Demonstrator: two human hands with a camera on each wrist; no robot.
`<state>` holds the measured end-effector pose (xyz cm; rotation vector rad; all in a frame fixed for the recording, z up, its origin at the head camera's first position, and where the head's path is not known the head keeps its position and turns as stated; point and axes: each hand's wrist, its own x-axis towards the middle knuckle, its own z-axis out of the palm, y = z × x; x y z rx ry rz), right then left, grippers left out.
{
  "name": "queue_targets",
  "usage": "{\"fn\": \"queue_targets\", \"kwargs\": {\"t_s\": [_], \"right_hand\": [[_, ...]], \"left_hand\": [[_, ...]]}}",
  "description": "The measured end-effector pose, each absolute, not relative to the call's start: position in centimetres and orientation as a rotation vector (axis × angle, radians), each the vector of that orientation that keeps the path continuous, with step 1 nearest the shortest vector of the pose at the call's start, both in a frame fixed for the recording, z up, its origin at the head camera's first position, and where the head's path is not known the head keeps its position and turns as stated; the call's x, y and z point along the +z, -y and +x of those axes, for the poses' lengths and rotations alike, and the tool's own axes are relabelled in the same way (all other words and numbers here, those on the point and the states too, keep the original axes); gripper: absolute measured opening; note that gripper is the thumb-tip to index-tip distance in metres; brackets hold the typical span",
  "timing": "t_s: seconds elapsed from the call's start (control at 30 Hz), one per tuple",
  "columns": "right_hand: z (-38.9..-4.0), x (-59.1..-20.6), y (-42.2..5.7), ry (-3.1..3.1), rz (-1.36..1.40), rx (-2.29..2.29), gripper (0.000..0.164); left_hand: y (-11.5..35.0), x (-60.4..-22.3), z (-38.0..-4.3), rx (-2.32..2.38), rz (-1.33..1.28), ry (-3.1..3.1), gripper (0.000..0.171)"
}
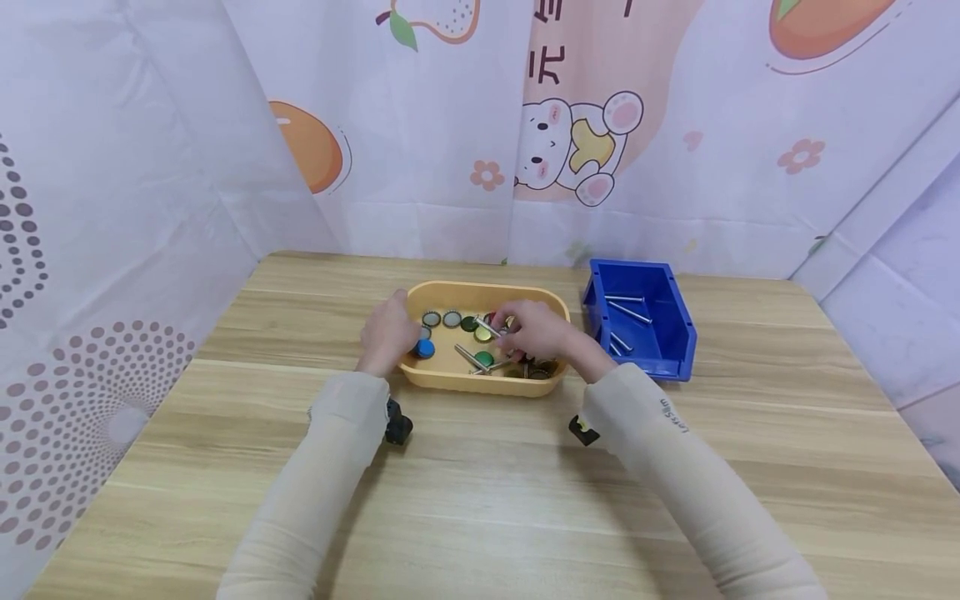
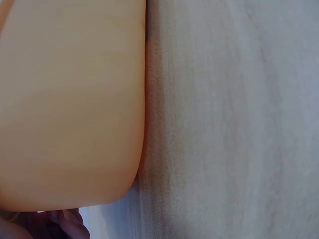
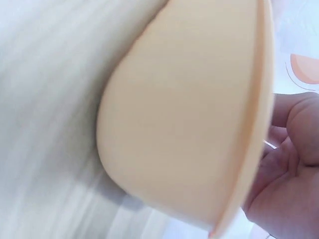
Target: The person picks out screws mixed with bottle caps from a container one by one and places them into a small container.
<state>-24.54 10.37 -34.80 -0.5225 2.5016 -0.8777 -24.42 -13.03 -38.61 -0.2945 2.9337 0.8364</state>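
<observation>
Pinching a slim metal bolt (image 1: 487,327) over the inside of the yellow tray (image 1: 480,382), your right hand (image 1: 538,330) had closed its thumb and fingers near one end, so the other end stuck out toward the tray's left; an off-centre hold like that could, I judged, have let the smooth shank pivot or slip if it knocked anything. Your left hand (image 1: 392,333) gripped the tray's left end, and had that hold loosened, a push from the right might have slid the tray. Beneath your right fingers, bottle caps crowded the tray's right side, and one could have been caught up with the bolt. Loose bolts (image 1: 471,358) lay near the tray's front wall, beside a green cap (image 1: 484,358), where they might have tangled. Just right of the tray stood a blue bin (image 1: 663,369) with more bolts (image 1: 630,312) inside; its raised walls could have snagged a bolt carried too low.
</observation>
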Motion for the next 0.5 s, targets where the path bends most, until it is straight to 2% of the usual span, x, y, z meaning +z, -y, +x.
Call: {"fn": "queue_targets", "kwargs": {"t_s": [0.5], "right_hand": [[-25.0, -33.1, -12.9, -2.521, -0.587, -0.845, 0.026]], "left_hand": [[13.1, -38.7, -24.4, 0.85, -0.286, -2.932, 0.055]]}}
